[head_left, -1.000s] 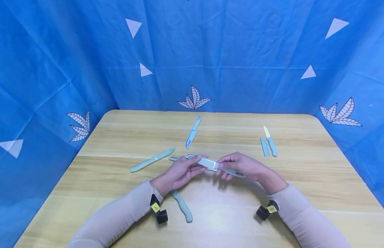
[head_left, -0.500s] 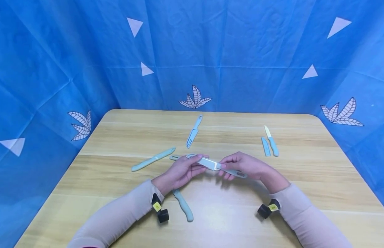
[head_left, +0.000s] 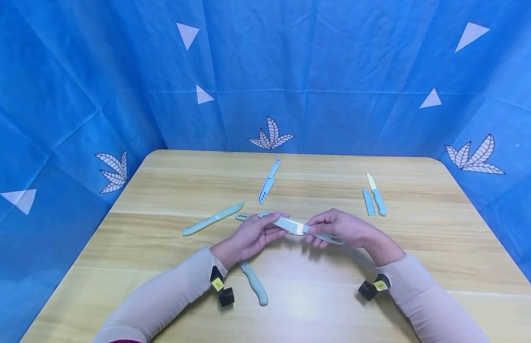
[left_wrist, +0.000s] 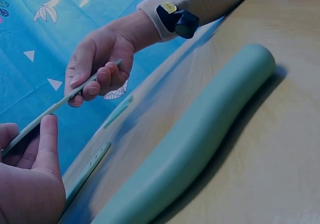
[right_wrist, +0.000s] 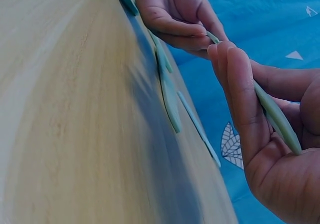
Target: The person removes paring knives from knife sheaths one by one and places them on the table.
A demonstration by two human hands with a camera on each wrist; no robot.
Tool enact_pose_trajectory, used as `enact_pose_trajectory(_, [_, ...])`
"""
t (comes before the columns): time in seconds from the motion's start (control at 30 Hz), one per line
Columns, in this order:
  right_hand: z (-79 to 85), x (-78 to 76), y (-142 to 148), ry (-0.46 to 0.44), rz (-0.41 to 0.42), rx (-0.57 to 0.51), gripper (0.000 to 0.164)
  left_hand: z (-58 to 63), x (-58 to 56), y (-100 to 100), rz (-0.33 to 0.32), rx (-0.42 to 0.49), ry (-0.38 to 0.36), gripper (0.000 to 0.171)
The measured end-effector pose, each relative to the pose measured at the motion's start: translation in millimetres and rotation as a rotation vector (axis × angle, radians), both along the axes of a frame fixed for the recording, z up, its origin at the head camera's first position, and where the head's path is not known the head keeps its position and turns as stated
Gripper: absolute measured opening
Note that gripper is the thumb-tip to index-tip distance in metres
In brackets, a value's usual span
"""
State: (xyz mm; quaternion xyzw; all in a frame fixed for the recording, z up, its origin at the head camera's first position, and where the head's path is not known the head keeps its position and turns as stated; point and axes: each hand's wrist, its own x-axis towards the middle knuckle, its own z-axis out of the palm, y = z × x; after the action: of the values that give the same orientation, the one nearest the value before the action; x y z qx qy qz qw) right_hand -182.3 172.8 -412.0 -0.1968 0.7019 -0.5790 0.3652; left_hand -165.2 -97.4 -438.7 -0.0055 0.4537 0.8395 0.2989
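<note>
Between the hands, above the table, is a pale green knife (head_left: 332, 238) with a sheath (head_left: 288, 225) around its blade. My left hand (head_left: 251, 239) grips the sheath, thumb on top and fingers beneath. My right hand (head_left: 340, 228) pinches the handle between thumb and fingers. A bright strip shows where sheath and handle meet. Behind the left hand, a slotted handle (head_left: 241, 216) juts out on the table, the rest partly hidden. Below the left wrist lies a green knife handle (head_left: 256, 286), large in the left wrist view; the hand and sleeve hide its far end.
A sheathed green knife (head_left: 213, 219) lies left of the hands, and a sheathed blue knife (head_left: 270, 181) lies farther back. At right, an unsheathed knife (head_left: 378, 197) lies beside its blue sheath (head_left: 368, 202). A blue curtain (head_left: 351, 71) borders the wooden table (head_left: 162, 181).
The bright strip between sheath and handle has widened a little, and my right hand has shifted slightly right. My left hand keeps its hold. The head view has shifted slightly.
</note>
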Motion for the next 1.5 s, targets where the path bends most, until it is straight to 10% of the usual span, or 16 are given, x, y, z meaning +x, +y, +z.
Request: enact_pose_trajectory(1.5, [9.8, -2.5, 16, 0.008, 0.068, 0.022, 0.034, 0.7, -6.2, -4, 0.009, -0.002, -0.028, 0.043])
